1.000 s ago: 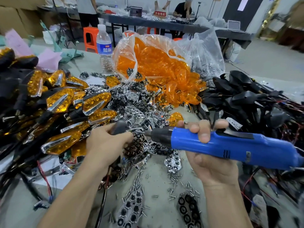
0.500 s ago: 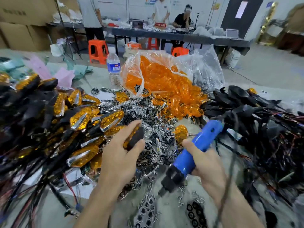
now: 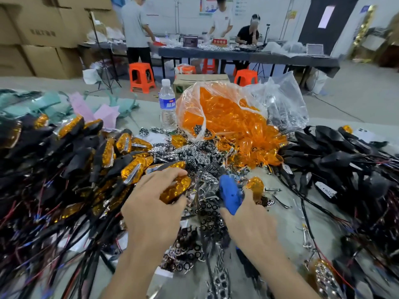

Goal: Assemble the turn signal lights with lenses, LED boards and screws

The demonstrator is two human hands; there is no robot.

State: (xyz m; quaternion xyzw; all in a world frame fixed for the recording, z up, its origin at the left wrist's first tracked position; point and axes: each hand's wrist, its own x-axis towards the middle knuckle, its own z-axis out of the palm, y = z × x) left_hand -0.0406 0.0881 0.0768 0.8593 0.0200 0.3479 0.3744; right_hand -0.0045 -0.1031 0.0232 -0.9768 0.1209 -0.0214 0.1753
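Observation:
My left hand (image 3: 151,209) grips an assembled turn signal light (image 3: 176,187) with an amber lens, held just above the heap of chrome LED boards (image 3: 203,167). My right hand (image 3: 250,221) holds the blue electric screwdriver (image 3: 230,194) upright, its tip hidden below my palm. A pile of finished amber lights (image 3: 129,167) with black stems and wires lies at the left. Empty black housings (image 3: 336,160) with wires are heaped at the right. A clear bag of orange lenses (image 3: 226,117) stands behind the boards. One loose amber lens (image 3: 255,183) lies by the screwdriver.
A water bottle (image 3: 167,104) stands behind the parts, next to the lens bag. Teal and pink paper scraps (image 3: 86,106) lie at the back left. Beyond the table are orange stools (image 3: 141,77), cardboard boxes (image 3: 41,37) and three people at a dark table (image 3: 248,53).
My right hand has swung the screwdriver from lying level to standing upright. My left hand has carried the light forward and leftward, toward the finished pile. The camera has tilted up.

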